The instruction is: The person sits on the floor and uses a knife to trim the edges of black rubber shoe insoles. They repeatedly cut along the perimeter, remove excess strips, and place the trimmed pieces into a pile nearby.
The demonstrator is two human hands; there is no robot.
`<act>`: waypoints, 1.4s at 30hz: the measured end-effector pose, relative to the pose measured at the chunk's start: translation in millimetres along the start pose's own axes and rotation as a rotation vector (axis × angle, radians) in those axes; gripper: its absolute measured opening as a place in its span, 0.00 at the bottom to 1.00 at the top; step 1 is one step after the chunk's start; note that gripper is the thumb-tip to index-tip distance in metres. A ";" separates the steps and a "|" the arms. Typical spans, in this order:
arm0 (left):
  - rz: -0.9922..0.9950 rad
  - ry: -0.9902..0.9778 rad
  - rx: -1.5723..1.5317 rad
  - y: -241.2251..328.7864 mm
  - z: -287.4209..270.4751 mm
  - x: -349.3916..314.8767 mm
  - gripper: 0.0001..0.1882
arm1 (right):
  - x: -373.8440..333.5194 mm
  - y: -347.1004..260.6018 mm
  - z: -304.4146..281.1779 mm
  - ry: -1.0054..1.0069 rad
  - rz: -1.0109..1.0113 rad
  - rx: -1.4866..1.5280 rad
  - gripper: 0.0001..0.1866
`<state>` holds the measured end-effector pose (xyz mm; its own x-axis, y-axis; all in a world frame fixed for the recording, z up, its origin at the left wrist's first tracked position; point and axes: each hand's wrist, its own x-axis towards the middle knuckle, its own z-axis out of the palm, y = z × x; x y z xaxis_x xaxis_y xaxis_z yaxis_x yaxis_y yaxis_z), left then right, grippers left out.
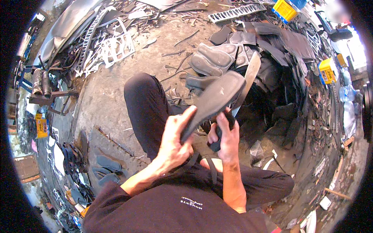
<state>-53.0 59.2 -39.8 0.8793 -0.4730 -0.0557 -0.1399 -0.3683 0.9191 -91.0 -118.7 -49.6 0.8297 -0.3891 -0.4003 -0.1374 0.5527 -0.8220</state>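
Note:
My left hand is closed around the heel end of a dark grey shoe sole, which is held tilted, its toe end up and to the right. My right hand grips the dark handle of a knife. The long, broad blade rises behind the sole's right edge; whether it touches the sole I cannot tell. Part of the blade is hidden by the sole. Beyond them lies a pile of moulded grey sole pieces on the floor.
Dark rubber sheets are heaped at the right. White cut-out scrap and thin strips litter the floor ahead. Several cut soles lie at my left. Yellow boxes stand near plastic bottles at the far right. My bent knee rises beside my left hand.

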 end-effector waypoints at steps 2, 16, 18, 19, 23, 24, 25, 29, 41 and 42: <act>0.227 0.325 0.057 0.0 -25.6 11.3 0.34 | 26.7 -10.7 -5.1 0.052 -0.036 0.021 0.15; -0.313 1.113 0.533 -274.3 -175.5 25.3 0.40 | 217.1 58.0 -98.7 0.336 -0.087 -0.764 0.19; 0.085 1.130 0.559 -122.6 -133.1 41.8 0.37 | 180.6 23.3 -80.2 0.207 -0.105 -0.502 0.15; 0.287 0.943 0.568 -78.6 -113.2 47.2 0.36 | 158.7 2.0 -62.6 0.199 -0.152 -0.446 0.13; 0.535 0.310 0.605 16.2 -21.6 76.0 0.31 | 80.9 -78.4 -28.6 0.027 -0.194 -0.198 0.10; 0.577 0.250 0.656 10.8 -8.6 83.9 0.30 | 64.0 -96.3 -20.2 -0.046 -0.201 -0.197 0.10; 0.472 0.191 0.518 3.2 -6.2 88.3 0.29 | 48.5 -109.2 -10.4 -0.046 -0.197 -0.164 0.13; 0.148 0.220 -0.133 -3.3 12.1 94.1 0.17 | 25.6 -102.5 -25.7 0.029 -0.178 -0.186 0.36; -0.443 0.010 -0.833 31.5 -5.7 65.9 0.20 | -79.8 -15.7 -64.1 -0.273 -0.155 -0.808 0.25; -0.431 -0.018 -0.842 35.2 -2.9 65.2 0.19 | -77.8 -15.5 -65.4 -0.253 -0.188 -0.842 0.26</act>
<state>0.7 17.8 -10.0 0.7705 -0.4456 -0.4558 0.5763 0.1815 0.7969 -188.7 -145.2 -32.2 0.9593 -0.1892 -0.2095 -0.2555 -0.2661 -0.9295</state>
